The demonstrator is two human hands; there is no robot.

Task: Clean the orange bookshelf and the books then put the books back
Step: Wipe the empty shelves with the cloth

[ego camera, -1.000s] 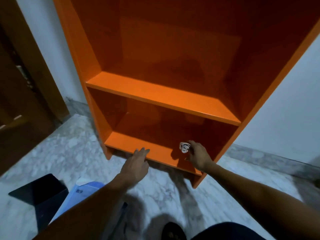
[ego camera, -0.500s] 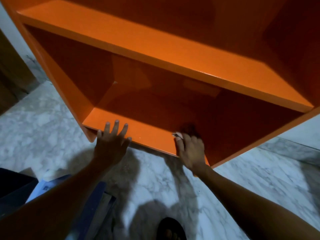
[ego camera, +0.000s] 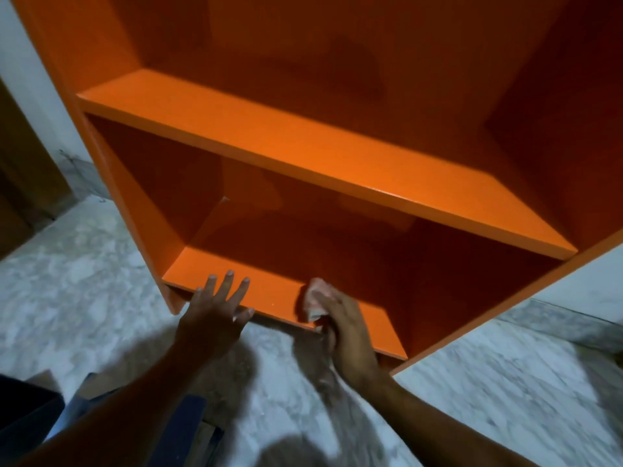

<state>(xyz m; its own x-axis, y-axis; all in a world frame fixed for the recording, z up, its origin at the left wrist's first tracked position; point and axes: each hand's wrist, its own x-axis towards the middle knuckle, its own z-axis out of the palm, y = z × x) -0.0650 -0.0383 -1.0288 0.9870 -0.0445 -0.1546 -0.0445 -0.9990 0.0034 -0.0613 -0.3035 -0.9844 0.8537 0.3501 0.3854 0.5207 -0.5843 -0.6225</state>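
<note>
The orange bookshelf stands on the marble floor with bare shelves. My right hand presses a crumpled whitish cloth onto the front of the bottom shelf, right of centre. My left hand rests flat with spread fingers on the front edge of that same shelf, left of the cloth. Dark blue books lie on the floor at lower left, partly hidden by my left forearm.
Marble floor spreads around the shelf. A brown wooden door frame stands at the left beside a white wall. A dark flat object lies at the lower left edge. Another white wall is on the right.
The view has drawn closer and tilted. My right hand with the cloth slid left along the bottom shelf's front. My left hand came down onto the shelf edge and stays there.
</note>
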